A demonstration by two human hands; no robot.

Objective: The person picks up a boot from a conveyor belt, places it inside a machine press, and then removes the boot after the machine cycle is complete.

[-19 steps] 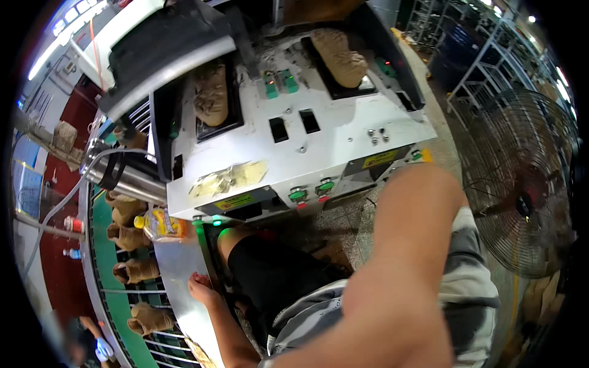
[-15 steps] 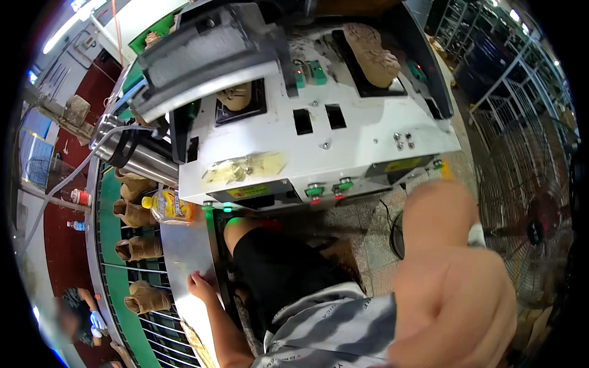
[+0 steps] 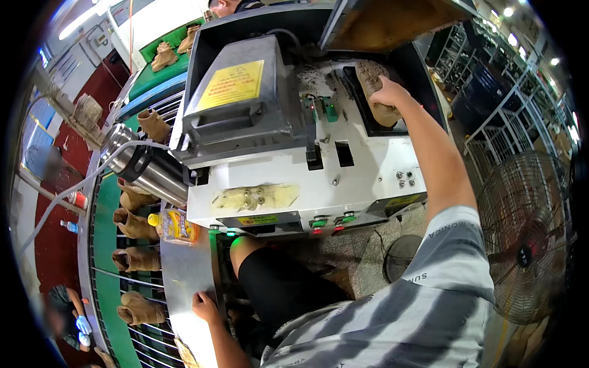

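On the right side of a white two-station machine (image 3: 368, 190), my right hand (image 3: 390, 95) grips a tan boot (image 3: 385, 113) near its heel end. This boot lies sole up over a black-framed recess (image 3: 362, 104). The right lid (image 3: 392, 24) stands raised behind it. A grey metal cover (image 3: 245, 98) with a yellow label sits down over the left station, hiding what is under it. Lower left, my left hand (image 3: 204, 305) rests with curled fingers on a steel ledge (image 3: 184, 270); nothing shows in it.
Several tan boots (image 3: 136, 259) stand on a roller conveyor to the left. A steel flask (image 3: 144, 162) and a yellow-capped bottle (image 3: 178, 226) stand beside the machine. On the right are a large fan (image 3: 521, 245) and a dark drum (image 3: 481, 80). Co-workers are at far left and top.
The left cover has swung down over its station, hiding the boot there. My right hand has gone from close to the camera to the right-hand boot. My left hand stays on the ledge.
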